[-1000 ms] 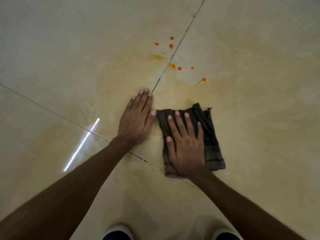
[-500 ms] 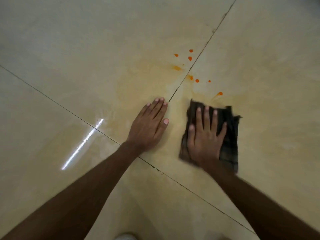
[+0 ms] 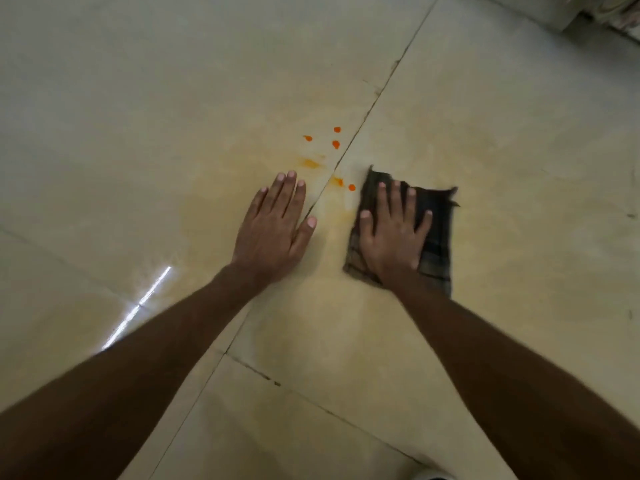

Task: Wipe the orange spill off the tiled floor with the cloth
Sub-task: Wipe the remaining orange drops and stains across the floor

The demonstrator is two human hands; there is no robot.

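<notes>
The orange spill point(image 3: 336, 144) is several small drops and a smear point(image 3: 310, 163) on the glossy cream tiled floor point(image 3: 173, 98), straddling a grout line. A faint yellowish film spreads around them. The dark checked cloth point(image 3: 438, 216) lies folded just right of the nearest drop point(image 3: 352, 187). My right hand point(image 3: 393, 237) presses flat on the cloth with its fingers spread, covering most of it. To the cloth's left, my left hand point(image 3: 273, 230) rests palm down on the bare floor, holding nothing, with its fingertips near the smear.
Grout lines point(image 3: 374, 98) cross the floor diagonally. A bright light reflection point(image 3: 138, 303) streaks the tile at the left. Pale fabric or furniture point(image 3: 609, 12) sits in the top right corner. A shoe tip point(image 3: 429, 475) shows at the bottom edge.
My right hand has pushed the cloth forward up to the drops; the two rightmost drops are no longer visible. My left hand stays planted on the floor. The camera has shifted.
</notes>
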